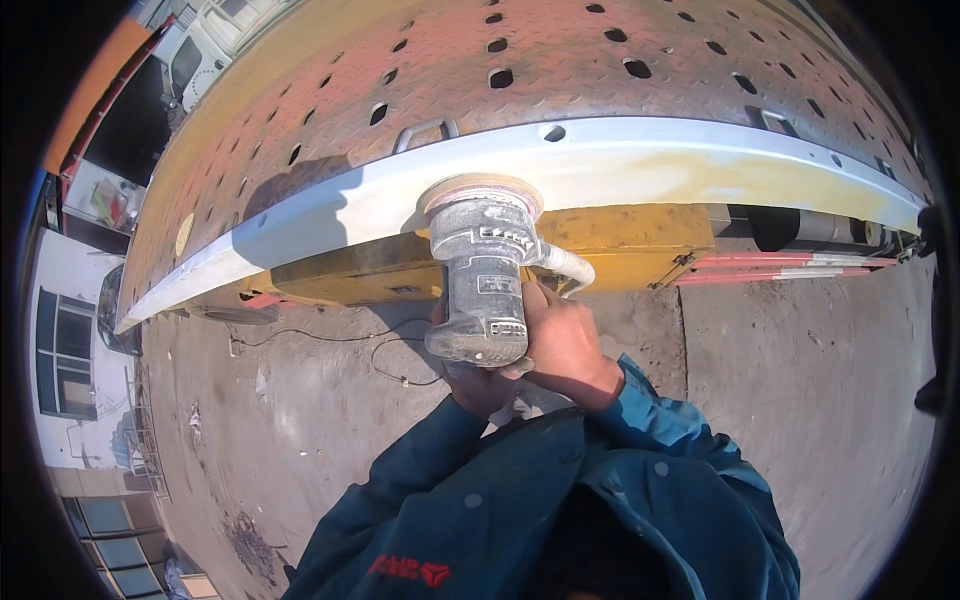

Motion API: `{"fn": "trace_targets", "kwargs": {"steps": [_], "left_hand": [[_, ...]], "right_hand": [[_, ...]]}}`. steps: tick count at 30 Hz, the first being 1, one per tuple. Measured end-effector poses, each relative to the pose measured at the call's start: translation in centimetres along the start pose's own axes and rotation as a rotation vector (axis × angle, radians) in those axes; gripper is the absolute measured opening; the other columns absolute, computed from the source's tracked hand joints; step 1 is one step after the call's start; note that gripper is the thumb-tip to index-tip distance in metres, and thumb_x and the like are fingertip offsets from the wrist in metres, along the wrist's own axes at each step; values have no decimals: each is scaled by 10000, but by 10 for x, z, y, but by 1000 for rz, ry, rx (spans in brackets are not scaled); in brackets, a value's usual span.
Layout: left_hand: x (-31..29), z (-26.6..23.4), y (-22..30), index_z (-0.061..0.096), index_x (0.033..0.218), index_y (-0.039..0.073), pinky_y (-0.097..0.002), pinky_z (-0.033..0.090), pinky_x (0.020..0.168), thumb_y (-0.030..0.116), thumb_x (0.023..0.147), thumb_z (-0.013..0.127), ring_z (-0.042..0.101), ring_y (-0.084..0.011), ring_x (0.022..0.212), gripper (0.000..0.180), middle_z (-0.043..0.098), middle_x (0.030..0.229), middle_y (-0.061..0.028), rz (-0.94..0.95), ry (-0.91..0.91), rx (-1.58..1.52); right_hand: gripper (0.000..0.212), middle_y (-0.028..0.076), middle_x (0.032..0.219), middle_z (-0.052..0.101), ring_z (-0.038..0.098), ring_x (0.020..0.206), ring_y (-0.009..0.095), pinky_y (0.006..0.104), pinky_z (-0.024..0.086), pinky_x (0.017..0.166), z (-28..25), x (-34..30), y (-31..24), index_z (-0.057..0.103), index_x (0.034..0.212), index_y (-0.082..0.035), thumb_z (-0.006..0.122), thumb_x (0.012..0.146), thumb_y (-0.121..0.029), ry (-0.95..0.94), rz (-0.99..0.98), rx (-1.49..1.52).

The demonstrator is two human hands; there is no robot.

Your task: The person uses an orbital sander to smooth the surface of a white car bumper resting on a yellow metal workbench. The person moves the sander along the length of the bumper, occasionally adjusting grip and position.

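Note:
A dusty grey orbital sander (487, 270) is held up in front of me, its round pad (480, 188) against the white, partly yellowed edge rail (640, 160) of a truck bed. My right hand (570, 340) wraps round the sander's right side, just below its pale dust outlet (567, 266). Under the sander's rear end is my left hand (478, 388), closed round it and mostly hidden by the tool's body.
Beyond the rail spreads a rusty red, perforated metal deck (560, 80) with small loops near its edge. A yellow box (630, 240) sits beneath the rail. A dark cable (330, 335) lies on the concrete. At left are a white truck (195, 65) and a windowed building (70, 350).

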State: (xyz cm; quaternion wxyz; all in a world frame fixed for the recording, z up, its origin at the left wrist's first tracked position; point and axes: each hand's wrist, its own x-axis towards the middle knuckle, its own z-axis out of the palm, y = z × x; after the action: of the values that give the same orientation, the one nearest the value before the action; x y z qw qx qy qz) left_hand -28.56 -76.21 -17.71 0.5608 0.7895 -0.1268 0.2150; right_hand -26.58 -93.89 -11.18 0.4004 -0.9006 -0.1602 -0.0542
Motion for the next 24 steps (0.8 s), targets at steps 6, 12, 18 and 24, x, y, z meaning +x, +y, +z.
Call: {"fn": "trace_targets", "kwargs": {"steps": [6,12,18,24], "left_hand": [[3,44,31,383,1654,-58,-542,532,1139,733,764,971,652,-420,1339,1328,600,1486,-247,30,-76,-115],[17,106,55,357,1659,-107,-626,540,1128,598,851,961,606,-572,1377,1231,557,1583,-344,542,-28,161],[32,139,125,388,1637,-137,-630,537,1165,475,811,1019,570,-591,1427,1207,562,1560,-384,404,-154,135],[0,151,70,417,1645,-49,-655,518,1164,645,815,967,575,-552,1432,1214,541,1581,-348,463,-27,176]], "right_hand": [[659,247,1014,780,780,942,493,567,621,842,-35,-27,31,646,1201,-13,967,714,-320,64,108,65],[611,229,1102,791,792,946,467,499,637,820,-68,-54,80,726,1308,-36,914,776,-271,273,-85,139],[515,217,1087,793,793,964,469,488,638,811,-110,-74,105,777,1205,-35,920,776,-279,267,16,294],[718,242,1123,803,792,976,491,504,643,839,-88,-77,121,666,1415,-16,909,789,-270,231,-48,243]]}}
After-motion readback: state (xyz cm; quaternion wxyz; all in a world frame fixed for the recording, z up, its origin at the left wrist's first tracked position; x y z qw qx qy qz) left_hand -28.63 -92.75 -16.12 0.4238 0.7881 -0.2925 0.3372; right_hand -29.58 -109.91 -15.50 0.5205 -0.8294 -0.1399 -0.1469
